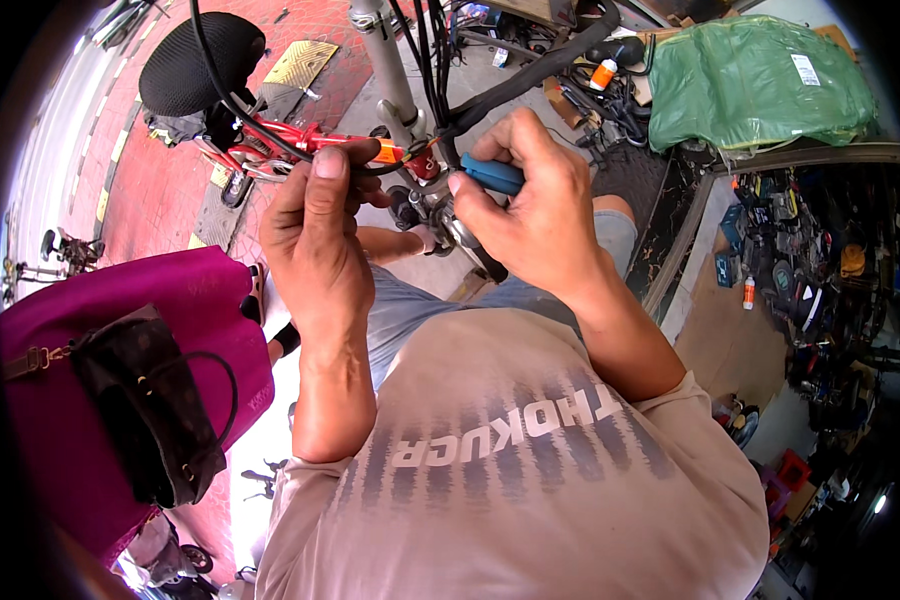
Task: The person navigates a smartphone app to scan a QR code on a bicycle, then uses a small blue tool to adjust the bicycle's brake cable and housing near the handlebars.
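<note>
My left hand (320,235) is raised in front of me, thumb and fingers pinched on a thin black cable (382,169). Close beside it, my right hand (545,215) is closed around a blue-handled tool (494,175); its working end is too small to make out. Both hands are over a red bike frame (295,138), by its upright grey steering post (383,70). A bundle of black cables (432,50) hangs along the post. Thin coloured wire ends show between the hands, though what they join cannot be made out.
A bike saddle (200,65) is at far left. Beside me on the left stands a person in a purple garment (210,300) with a dark handbag (145,390). Tools and parts (610,105) clutter the far ground near a green wrapped bundle (755,85). Shelved goods (840,260) line the right.
</note>
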The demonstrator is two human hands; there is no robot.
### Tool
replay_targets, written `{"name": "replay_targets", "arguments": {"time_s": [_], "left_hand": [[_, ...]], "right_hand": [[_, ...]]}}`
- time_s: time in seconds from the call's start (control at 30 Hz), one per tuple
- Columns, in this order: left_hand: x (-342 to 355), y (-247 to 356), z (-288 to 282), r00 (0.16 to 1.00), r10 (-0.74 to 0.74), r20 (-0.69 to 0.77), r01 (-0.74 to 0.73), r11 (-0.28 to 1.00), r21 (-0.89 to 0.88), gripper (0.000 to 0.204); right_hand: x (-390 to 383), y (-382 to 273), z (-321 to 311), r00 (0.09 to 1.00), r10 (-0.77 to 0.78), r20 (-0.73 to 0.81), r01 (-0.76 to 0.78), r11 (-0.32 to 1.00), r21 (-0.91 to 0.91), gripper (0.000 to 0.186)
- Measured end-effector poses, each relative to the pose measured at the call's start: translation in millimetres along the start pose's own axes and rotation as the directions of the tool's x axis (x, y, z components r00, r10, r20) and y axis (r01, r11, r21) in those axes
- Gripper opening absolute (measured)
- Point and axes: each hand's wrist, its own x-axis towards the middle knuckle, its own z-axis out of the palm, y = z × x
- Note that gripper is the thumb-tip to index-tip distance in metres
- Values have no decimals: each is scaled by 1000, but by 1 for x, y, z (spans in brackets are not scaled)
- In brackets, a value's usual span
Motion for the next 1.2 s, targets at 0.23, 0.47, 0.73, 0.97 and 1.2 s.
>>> {"name": "replay_targets", "arguments": {"time_s": [0.23,0.47,0.73,0.97,1.2], "left_hand": [[1,-4,-2,998,20,56,-19,1000,-9,36],[2,-3,-4,997,12,71,-12,1000,-4,34],[4,-4,-7,995,32,91,-34,999,26,35],[4,2,-7,994,15,104,-26,994,107,36],[5,6,-5,992,41,119,-64,979,196,35]], "right_hand": [[6,-10,1,998,-65,11,65,998,-10,26],[9,-11,-1,997,-70,32,72,997,-42,27],[15,-15,-2,992,-109,62,111,993,-27,26],[23,-8,-20,989,-77,129,84,996,-43,31],[51,-6,-31,944,-153,292,221,951,-217,30]]}}
